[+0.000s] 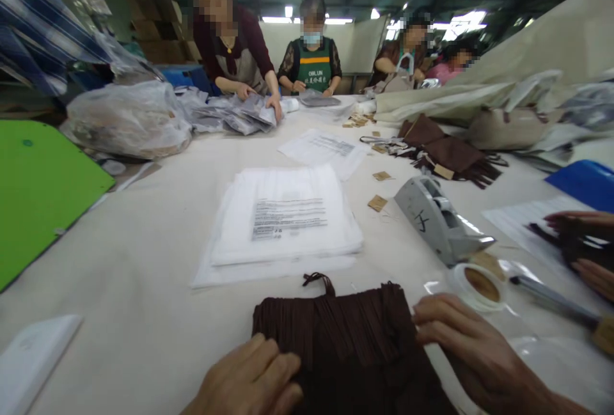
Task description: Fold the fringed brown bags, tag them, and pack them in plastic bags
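A dark brown fringed bag [355, 351] lies flat on the table right in front of me, its strips along the far edge and a thin cord loop sticking out there. My left hand [254, 376] has its fingers curled over the bag's left side. At the right edge, my right hand [474, 351] grips the fabric with fingers close together; its thumb is hidden. Just beyond the bag sits a stack of white printed plastic bags [288, 217]. The bag's near end runs out of view.
A grey tape dispenser [432, 220] and a tape roll [480, 284] stand right of the stack. Another person's hands [592, 242] work at the right edge. Brown fringed pieces [441, 146] lie farther back. A green board [43, 191] is at left. Co-workers stand across the table.
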The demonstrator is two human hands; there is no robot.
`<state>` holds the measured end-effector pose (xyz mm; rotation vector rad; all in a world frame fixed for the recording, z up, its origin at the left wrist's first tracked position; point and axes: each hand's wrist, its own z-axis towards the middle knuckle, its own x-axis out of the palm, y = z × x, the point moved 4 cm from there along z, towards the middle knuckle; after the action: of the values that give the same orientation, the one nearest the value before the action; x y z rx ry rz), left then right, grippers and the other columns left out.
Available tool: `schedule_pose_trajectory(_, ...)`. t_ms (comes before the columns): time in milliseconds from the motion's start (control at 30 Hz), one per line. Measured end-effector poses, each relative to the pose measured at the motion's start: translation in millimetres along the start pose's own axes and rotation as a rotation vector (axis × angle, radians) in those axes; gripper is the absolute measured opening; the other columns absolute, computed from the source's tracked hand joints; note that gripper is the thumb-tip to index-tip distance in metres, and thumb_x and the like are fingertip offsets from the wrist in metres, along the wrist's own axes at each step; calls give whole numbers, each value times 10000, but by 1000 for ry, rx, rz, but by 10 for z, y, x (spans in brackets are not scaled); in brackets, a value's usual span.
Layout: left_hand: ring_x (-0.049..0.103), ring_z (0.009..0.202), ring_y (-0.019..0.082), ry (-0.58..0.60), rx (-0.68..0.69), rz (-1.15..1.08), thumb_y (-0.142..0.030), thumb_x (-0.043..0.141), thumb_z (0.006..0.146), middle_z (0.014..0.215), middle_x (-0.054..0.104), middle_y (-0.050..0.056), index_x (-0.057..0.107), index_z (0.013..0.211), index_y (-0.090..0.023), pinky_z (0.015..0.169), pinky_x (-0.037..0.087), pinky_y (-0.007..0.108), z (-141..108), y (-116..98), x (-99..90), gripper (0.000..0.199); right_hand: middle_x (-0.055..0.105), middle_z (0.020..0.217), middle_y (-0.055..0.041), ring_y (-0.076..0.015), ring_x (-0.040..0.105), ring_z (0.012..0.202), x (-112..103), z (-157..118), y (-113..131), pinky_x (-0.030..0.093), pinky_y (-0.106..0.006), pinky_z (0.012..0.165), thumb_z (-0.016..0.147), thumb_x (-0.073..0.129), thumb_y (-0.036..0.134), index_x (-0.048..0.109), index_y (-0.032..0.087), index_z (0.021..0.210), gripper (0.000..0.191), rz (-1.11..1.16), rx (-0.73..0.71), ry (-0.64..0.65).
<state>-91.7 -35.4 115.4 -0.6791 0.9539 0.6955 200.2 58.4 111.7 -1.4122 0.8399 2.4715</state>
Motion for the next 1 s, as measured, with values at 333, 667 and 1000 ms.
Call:
schedule_pose_trajectory(333, 441, 1277, 308, 362, -47, 97, -45, 500, 839, 1375, 501, 115, 594, 1169, -219, 1011, 427, 463, 981, 394, 629, 385, 675, 1055, -103, -221, 639, 973, 298, 166, -375, 543, -404, 854, 885, 390, 43, 599, 192, 1077, 321, -163, 9, 122)
schedule_pose_trajectory(667, 604, 909, 208, 388, 50, 195, -51, 462, 860, 927, 661, 70, 571, 917, -163, 935, 452, 367, 1161, 210, 623, 166, 683, 1104, -67, -168, 603, 1130, 249, -99, -184, 511, -334, 981, 886, 406, 42, 604, 223, 1061, 320, 73, -29, -59)
schedule_pose_trajectory(1000, 602, 752, 228, 468, 70, 230, -153, 564, 869, 843, 664, 35, 543, 873, -191, 729, 463, 365, 510, -718, 374, 43, 663, 1078, -95, -182, 629, 1031, 50, -356, -175, 549, -328, 871, 929, 402, 63, 557, 207, 1157, 311, -82, -65, -176)
